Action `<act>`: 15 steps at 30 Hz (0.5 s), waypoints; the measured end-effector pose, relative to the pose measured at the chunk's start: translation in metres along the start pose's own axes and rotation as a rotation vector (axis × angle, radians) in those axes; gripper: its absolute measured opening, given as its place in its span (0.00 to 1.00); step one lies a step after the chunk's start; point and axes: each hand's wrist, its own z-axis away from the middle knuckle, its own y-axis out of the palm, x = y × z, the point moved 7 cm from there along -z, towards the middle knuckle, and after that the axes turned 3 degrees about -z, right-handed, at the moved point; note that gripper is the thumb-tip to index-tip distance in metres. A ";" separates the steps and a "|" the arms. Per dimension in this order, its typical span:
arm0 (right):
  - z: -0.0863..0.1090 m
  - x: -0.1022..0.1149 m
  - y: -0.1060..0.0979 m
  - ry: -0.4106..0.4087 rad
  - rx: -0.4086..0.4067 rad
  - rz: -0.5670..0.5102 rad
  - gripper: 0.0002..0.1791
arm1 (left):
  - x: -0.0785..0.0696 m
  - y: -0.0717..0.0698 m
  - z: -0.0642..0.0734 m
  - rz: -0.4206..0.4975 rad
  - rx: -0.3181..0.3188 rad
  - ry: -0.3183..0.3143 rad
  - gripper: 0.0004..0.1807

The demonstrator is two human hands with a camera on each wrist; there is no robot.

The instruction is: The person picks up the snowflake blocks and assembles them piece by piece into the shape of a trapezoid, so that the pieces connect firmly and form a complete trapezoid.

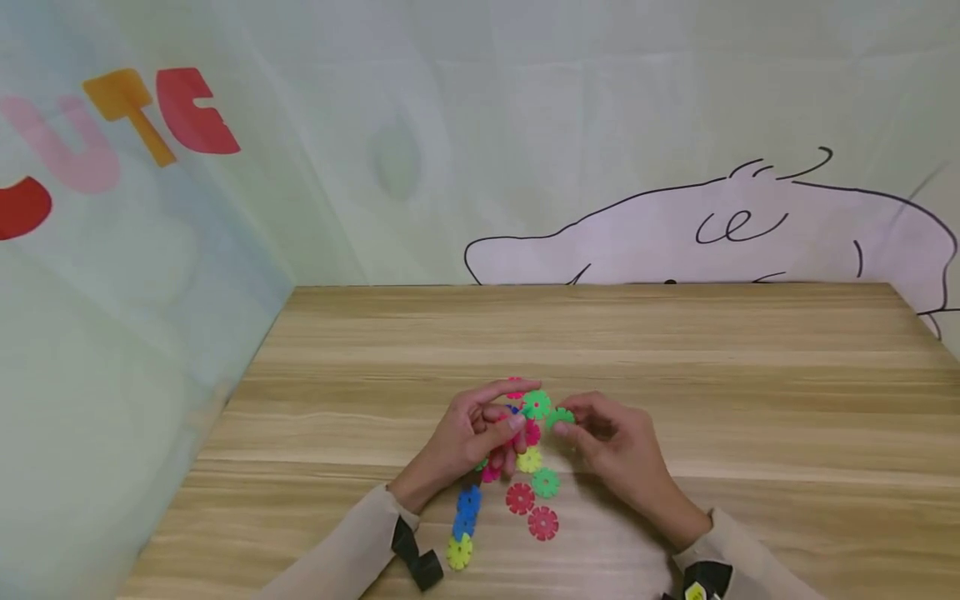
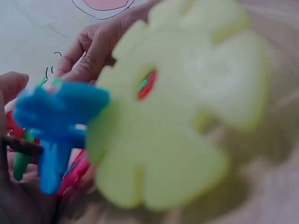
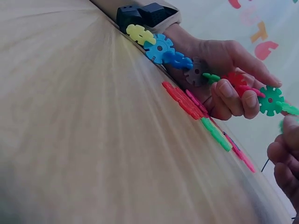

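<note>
My left hand [image 1: 468, 433] grips a chain of interlocking snowflake discs, with a thumb and curled fingers round its middle. From the hand the chain runs down to blue discs [image 1: 467, 512] and a yellow disc [image 1: 460, 552] at its near end. A green disc [image 1: 536, 404] stands out at its far end. Close beside that, my right hand [image 1: 626, 454] pinches another green disc [image 1: 560, 418] between thumb and fingers. The yellow disc [image 2: 177, 107] looms large in the left wrist view. Red and pink discs [image 3: 236, 83] of the chain show at the left fingers in the right wrist view.
Loose discs lie on the wooden table [image 1: 300, 417] below the hands: two red discs [image 1: 543, 523], a green disc [image 1: 546, 482], a yellow disc [image 1: 529, 460] and several pink ones partly behind the left hand. A printed cloth [image 1: 375, 150] hangs behind and left of the table.
</note>
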 end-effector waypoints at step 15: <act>0.000 0.009 -0.007 -0.079 -0.076 -0.106 0.12 | 0.001 0.000 0.000 -0.008 0.004 -0.049 0.27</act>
